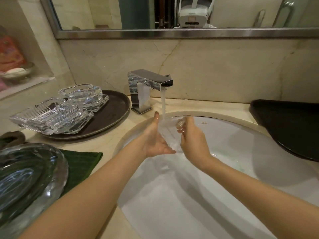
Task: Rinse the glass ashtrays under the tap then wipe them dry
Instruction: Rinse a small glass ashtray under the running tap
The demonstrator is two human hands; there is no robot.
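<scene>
Over the white oval basin, the person holds a clear glass ashtray between both hands, right under the stream of water falling from the square chrome tap. The left hand cups the ashtray's left side with its palm turned inward, fingers stretched up along the glass and thumb pointing right beneath it. The right hand grips the ashtray's right edge, fingers curled over the rim at the far end. The glass is blurred by the running water, so its exact shape cannot be told.

To the left of the tap, on the beige marble counter, a dark round tray carries more glass ashtrays: a stack of round ones at the far side and a stack of cut-glass square ones nearer, overhanging the tray's left rim. At the near left, a large round glass ashtray sits on a green cloth, with a brown cloth bunched just beyond it. A black tray lies on the counter at the right of the basin. Behind the tap rises a marble backsplash, and above it a metal-framed mirror.
</scene>
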